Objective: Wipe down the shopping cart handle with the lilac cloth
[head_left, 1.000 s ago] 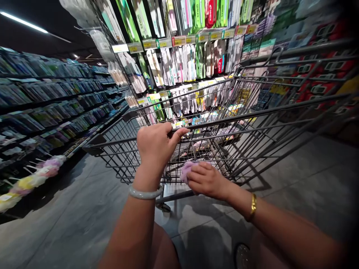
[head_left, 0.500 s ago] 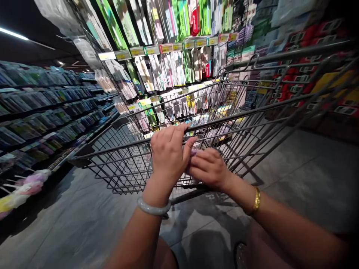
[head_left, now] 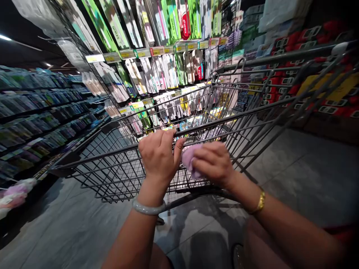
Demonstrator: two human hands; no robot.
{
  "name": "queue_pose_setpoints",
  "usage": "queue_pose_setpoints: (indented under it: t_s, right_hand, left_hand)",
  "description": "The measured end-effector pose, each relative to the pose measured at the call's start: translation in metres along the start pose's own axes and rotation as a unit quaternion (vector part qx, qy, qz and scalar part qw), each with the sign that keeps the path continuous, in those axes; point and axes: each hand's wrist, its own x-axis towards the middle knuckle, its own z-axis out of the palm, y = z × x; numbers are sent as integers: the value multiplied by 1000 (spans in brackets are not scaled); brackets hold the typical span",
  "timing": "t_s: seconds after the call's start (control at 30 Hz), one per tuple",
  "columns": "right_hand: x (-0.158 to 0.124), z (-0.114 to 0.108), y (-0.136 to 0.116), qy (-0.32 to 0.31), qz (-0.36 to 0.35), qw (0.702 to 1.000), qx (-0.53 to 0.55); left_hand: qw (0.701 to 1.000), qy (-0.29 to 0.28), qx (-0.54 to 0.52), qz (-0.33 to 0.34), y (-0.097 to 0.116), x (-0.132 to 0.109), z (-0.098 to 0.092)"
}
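A dark wire shopping cart [head_left: 112, 175] stands tilted in front of me in a store aisle. My left hand [head_left: 158, 157] is closed around the cart's upper rail [head_left: 224, 119]. My right hand [head_left: 214, 164] sits just right of it, fingers pinched on a small pale purple cloth [head_left: 189, 158] pressed against the cart's wire side. A pale bangle is on my left wrist and a gold one on my right.
Shelves of hanging packaged goods [head_left: 168, 67] rise behind the cart, with yellow price tags. More shelving [head_left: 33, 112] runs along the left. Red boxes [head_left: 322, 67] are stacked at the right. Pastel fluffy items [head_left: 14, 194] lie low at the left. The floor is grey tile [head_left: 294, 175].
My right hand has risen with the purple cloth from the cart's lower side up to beside my left hand. The view has shifted left and down a little.
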Motion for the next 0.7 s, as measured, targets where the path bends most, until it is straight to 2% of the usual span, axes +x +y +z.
queue_pose_setpoints:
  t_s: [0.1, 0.17, 0.23, 0.37, 0.43, 0.53, 0.63, 0.7]
  right_hand:
    - [13, -23, 22, 80, 147, 986, -3]
    - [17, -26, 24, 107, 198, 974, -5]
    - [14, -17, 15, 88, 174, 981, -2]
    - [5, 3, -4, -2, 9, 1000, -14]
    - [8, -3, 2, 13, -3, 1000, -15]
    - [20, -31, 30, 106, 110, 988, -22]
    - [27, -53, 54, 210, 220, 949, -83]
    - [27, -53, 54, 218, 235, 943, -92]
  left_hand:
    - [1000, 4, 9, 8, 0, 0, 1]
    - [1000, 16, 11, 11, 0, 0, 2]
    - [999, 27, 13, 12, 0, 0, 3]
    - [999, 32, 15, 17, -1, 1, 3]
    - [999, 31, 18, 22, -2, 1, 2]
    - [999, 26, 21, 28, -2, 1, 1]
    - [999, 29, 16, 28, -2, 1, 1]
    - [999, 34, 15, 26, -2, 2, 2]
